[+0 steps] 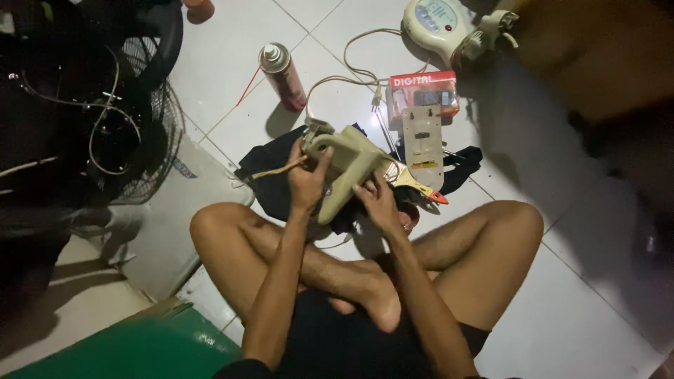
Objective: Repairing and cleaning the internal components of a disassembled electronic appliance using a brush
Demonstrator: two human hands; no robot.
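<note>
My left hand (pixel 307 181) grips the upper side of a beige plastic fan-neck housing (pixel 347 163), thumb on its top. At the housing's lower edge my right hand (pixel 376 201) holds it from the right, fingers curled under. I sit cross-legged on the white tiled floor, and the housing hangs above a dark cloth (pixel 270 172). A thin tan wire (pixel 277 170) sticks out to the left of the housing. Just right of my right hand lies a paintbrush with an orange-tipped handle (pixel 419 187).
A red spray can (pixel 282 76) lies at the back. A red box (pixel 423 90), a grey flat panel (pixel 423 144) and a white cord (pixel 351 70) lie behind the housing. A black fan grille (pixel 133 112) stands left, a beige fan base (pixel 439 24) far right, green cardboard (pixel 140 347) near left.
</note>
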